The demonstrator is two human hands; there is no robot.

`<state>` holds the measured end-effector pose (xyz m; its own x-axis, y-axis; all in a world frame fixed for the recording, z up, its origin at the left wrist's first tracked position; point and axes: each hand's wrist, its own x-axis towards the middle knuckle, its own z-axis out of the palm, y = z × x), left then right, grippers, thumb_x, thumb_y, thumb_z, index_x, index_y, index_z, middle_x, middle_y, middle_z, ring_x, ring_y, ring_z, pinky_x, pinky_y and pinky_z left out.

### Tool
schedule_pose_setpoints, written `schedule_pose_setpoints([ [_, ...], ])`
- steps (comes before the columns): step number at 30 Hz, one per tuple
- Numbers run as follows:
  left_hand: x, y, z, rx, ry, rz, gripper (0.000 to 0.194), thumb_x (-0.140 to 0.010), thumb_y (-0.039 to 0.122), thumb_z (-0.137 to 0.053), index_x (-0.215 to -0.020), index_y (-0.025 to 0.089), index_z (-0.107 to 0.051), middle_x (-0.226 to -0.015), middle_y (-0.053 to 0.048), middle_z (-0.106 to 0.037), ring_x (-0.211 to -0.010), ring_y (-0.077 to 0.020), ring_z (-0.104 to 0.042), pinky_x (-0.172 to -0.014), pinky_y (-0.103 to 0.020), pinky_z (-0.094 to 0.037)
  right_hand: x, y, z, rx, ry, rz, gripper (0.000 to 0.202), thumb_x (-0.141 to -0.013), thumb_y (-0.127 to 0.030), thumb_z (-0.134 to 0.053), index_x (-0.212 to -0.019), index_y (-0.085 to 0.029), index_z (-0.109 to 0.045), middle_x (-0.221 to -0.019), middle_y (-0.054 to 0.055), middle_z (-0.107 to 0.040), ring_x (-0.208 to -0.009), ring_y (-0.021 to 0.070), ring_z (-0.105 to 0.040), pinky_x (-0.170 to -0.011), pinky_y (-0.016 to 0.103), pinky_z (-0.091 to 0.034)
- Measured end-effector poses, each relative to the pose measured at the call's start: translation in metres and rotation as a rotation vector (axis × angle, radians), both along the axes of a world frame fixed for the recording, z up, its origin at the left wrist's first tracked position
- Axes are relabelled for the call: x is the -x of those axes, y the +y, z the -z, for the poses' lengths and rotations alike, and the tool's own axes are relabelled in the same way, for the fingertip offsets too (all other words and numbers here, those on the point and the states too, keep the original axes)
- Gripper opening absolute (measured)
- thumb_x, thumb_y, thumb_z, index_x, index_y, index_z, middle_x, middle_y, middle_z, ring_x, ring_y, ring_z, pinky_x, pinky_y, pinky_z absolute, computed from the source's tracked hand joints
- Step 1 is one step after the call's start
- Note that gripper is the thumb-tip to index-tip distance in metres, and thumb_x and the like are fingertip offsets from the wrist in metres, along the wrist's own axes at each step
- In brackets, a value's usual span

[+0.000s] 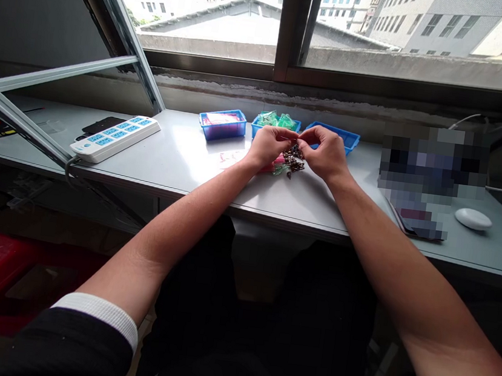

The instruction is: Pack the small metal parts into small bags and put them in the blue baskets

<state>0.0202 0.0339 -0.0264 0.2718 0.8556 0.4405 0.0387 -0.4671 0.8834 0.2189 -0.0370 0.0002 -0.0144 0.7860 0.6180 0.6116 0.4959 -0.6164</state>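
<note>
My left hand (271, 146) and my right hand (327, 153) meet over the table, thumbs and fingertips pinched almost together. Whatever lies between the fingertips is too small to make out. Just below them is a heap of small dark brown, shiny pieces (295, 162). Beside the heap, partly behind my left hand, I see something pink (276, 165) and a few clear green pieces (280, 170). Behind my hands stand a blue bin (255, 129) with green plastic packets (277, 120) and another blue bin (353, 141), whose inside is mostly hidden by my right hand.
A third blue bin (223, 133) holding pink items stands farther left. Pale pink pieces (231, 159) lie on the white table (181, 161). A power strip (117, 138) sits at left by a metal frame (133, 45). At right are a white mouse (473, 219) and blurred-out objects.
</note>
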Motion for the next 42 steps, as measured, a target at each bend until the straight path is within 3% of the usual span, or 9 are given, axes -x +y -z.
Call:
schedule_pose_setpoints([
  [5, 0.0, 0.0, 0.001, -0.07, 0.035, 0.028, 0.026, -0.094, 0.004, -0.088, -0.109, 0.02, -0.102, -0.116, -0.008, -0.101, -0.113, -0.0264, -0.097, -0.113, -0.042, -0.077, -0.001, 0.002, 0.0, 0.014, 0.046, 0.034, 0.019, -0.089, -0.012, -0.081, -0.09, -0.031, -0.077, -0.1, 0.007, -0.093, -0.097, 0.0325, -0.089, -0.098, 0.057, -0.076],
  [8, 0.0, 0.003, 0.001, -0.089, -0.02, 0.07, 0.025, -0.092, 0.007, -0.094, -0.114, 0.019, -0.099, -0.123, -0.01, -0.101, -0.12, -0.0275, -0.096, -0.12, -0.045, -0.077, -0.003, 0.003, 0.0, 0.023, 0.068, 0.045, 0.023, -0.085, -0.009, -0.08, -0.088, -0.031, -0.075, -0.096, 0.005, -0.091, -0.094, 0.0309, -0.088, -0.094, 0.054, -0.075],
  [16, -0.001, 0.002, -0.004, 0.011, -0.124, 0.174, 0.046, -0.093, 0.011, -0.093, -0.138, 0.02, -0.09, -0.15, -0.015, -0.095, -0.145, -0.0317, -0.092, -0.133, -0.053, -0.074, -0.005, 0.01, 0.007, 0.115, 0.185, -0.011, 0.025, -0.084, -0.015, -0.087, -0.091, -0.032, -0.07, -0.09, 0.002, -0.086, -0.075, 0.0251, -0.081, -0.075, 0.049, -0.074],
  [22, 0.0, 0.004, -0.006, -0.023, -0.103, -0.009, 0.032, -0.105, 0.014, -0.083, -0.135, 0.023, -0.092, -0.147, -0.012, -0.096, -0.139, -0.0298, -0.092, -0.128, -0.05, -0.075, -0.014, 0.025, 0.01, 0.048, 0.251, 0.055, 0.026, -0.091, -0.033, -0.096, -0.093, -0.032, -0.071, -0.096, 0.006, -0.088, -0.09, 0.0302, -0.085, -0.077, 0.052, -0.078],
  [28, 0.001, 0.008, -0.002, -0.048, -0.038, -0.096, 0.021, -0.11, 0.011, -0.078, -0.12, 0.02, -0.093, -0.131, -0.013, -0.098, -0.123, -0.0281, -0.094, -0.116, -0.045, -0.075, -0.017, 0.031, 0.01, 0.009, 0.379, 0.07, 0.031, -0.092, -0.037, -0.097, -0.094, -0.033, -0.067, -0.101, 0.006, -0.088, -0.093, 0.0333, -0.089, -0.073, 0.054, -0.078],
  [32, 0.003, 0.001, 0.001, -0.168, 0.103, -0.072, 0.019, -0.105, 0.014, -0.085, -0.118, 0.023, -0.096, -0.126, -0.011, -0.099, -0.119, -0.0285, -0.093, -0.116, -0.044, -0.072, -0.021, 0.035, 0.012, -0.014, 0.366, 0.077, 0.033, -0.103, -0.053, -0.097, -0.101, -0.034, -0.07, -0.107, 0.007, -0.09, -0.102, 0.0354, -0.091, -0.076, 0.054, -0.08],
  [37, 0.004, -0.004, 0.003, -0.361, 0.414, 0.012, 0.023, -0.092, 0.013, -0.095, -0.11, 0.026, -0.101, -0.123, -0.011, -0.1, -0.118, -0.0352, -0.091, -0.119, -0.049, -0.069, -0.035, 0.049, 0.018, 0.098, 0.561, 0.231, 0.027, -0.108, -0.039, -0.091, -0.102, -0.033, -0.065, -0.106, 0.011, -0.091, -0.085, 0.0354, -0.092, -0.063, 0.052, -0.075],
  [40, 0.005, -0.006, 0.002, -0.358, 0.526, -0.03, 0.022, -0.098, 0.017, -0.091, -0.114, 0.025, -0.103, -0.126, -0.012, -0.1, -0.12, -0.0371, -0.092, -0.116, -0.049, -0.07, -0.037, 0.047, 0.017, 0.156, 0.584, 0.229, 0.03, -0.108, -0.039, -0.091, -0.101, -0.034, -0.062, -0.103, 0.011, -0.091, -0.079, 0.0345, -0.09, -0.059, 0.049, -0.07],
  [42, 0.006, -0.009, 0.001, -0.326, 0.582, -0.079, 0.032, -0.102, 0.012, -0.081, -0.121, 0.023, -0.104, -0.132, -0.012, -0.1, -0.125, -0.036, -0.093, -0.117, -0.046, -0.07, -0.033, 0.038, 0.013, 0.168, 0.507, 0.207, 0.031, -0.104, -0.042, -0.093, -0.098, -0.034, -0.064, -0.098, 0.011, -0.09, -0.078, 0.035, -0.088, -0.059, 0.048, -0.067],
])
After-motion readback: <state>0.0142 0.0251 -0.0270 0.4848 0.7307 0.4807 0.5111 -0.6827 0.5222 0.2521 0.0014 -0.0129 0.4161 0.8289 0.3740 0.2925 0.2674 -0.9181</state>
